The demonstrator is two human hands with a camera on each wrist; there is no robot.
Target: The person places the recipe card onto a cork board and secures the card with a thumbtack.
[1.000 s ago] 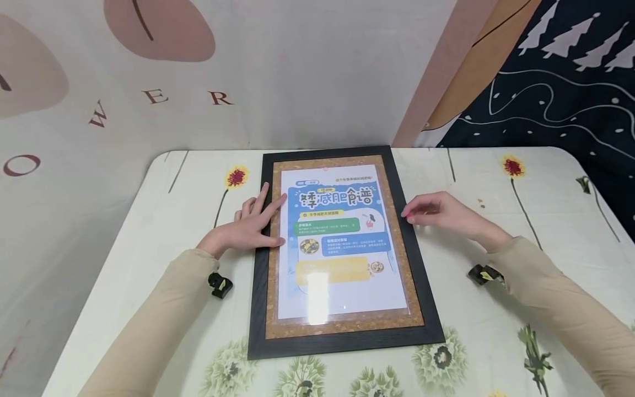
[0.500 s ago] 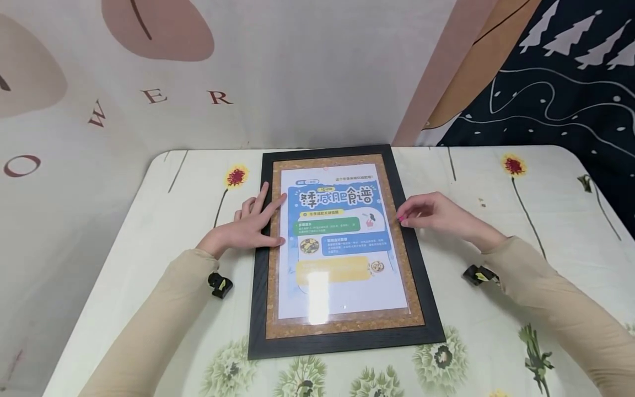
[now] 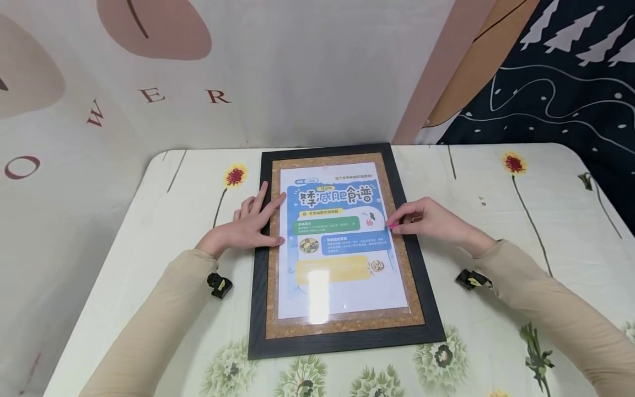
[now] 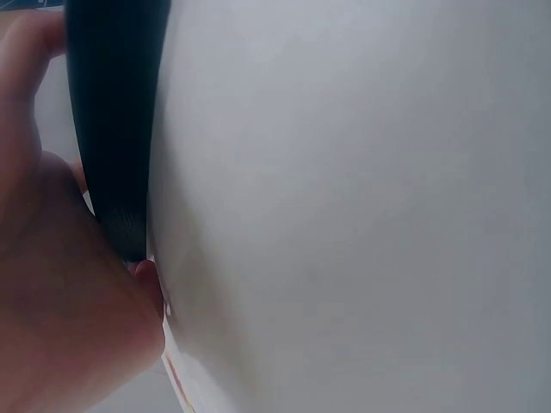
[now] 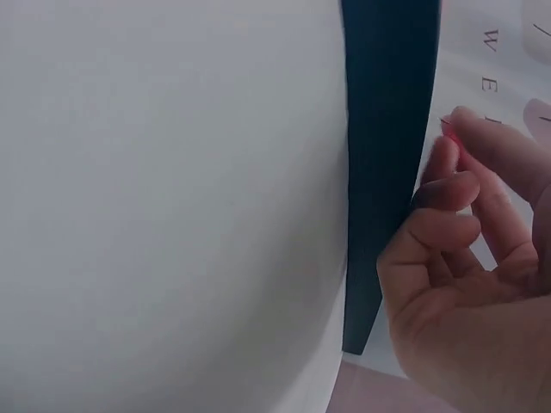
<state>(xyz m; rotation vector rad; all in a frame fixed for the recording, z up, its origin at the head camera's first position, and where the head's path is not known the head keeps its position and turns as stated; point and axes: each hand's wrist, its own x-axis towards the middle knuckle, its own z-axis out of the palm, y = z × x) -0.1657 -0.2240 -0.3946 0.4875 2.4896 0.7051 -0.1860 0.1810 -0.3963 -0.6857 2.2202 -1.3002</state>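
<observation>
A cork board (image 3: 292, 332) in a black frame (image 3: 347, 343) lies on the table, bearing a printed sheet (image 3: 357, 295) in a clear sleeve. My left hand (image 3: 243, 227) rests over the frame's left side with fingers spread, thumb and index fingertips at the sheet's left edge. In the left wrist view the hand lies beside the dark frame edge. Over the right edge of the sheet, my right hand (image 3: 424, 218) pinches a pink push pin (image 3: 392, 225) between thumb and fingers. The right wrist view shows its pink body and thin needle (image 5: 445, 121); whether it touches the sheet is unclear.
A white cloth (image 3: 496, 309) printed with flowers covers the table. Behind it hangs a pale printed backdrop (image 3: 317, 71), with a dark tree-patterned one (image 3: 550, 105) at right. Small black camera mounts (image 3: 219, 284) sit by both wrists.
My right hand has moved left, from the frame's right side to the sheet's right edge, carrying the pink push pin. The left hand has stayed in place.
</observation>
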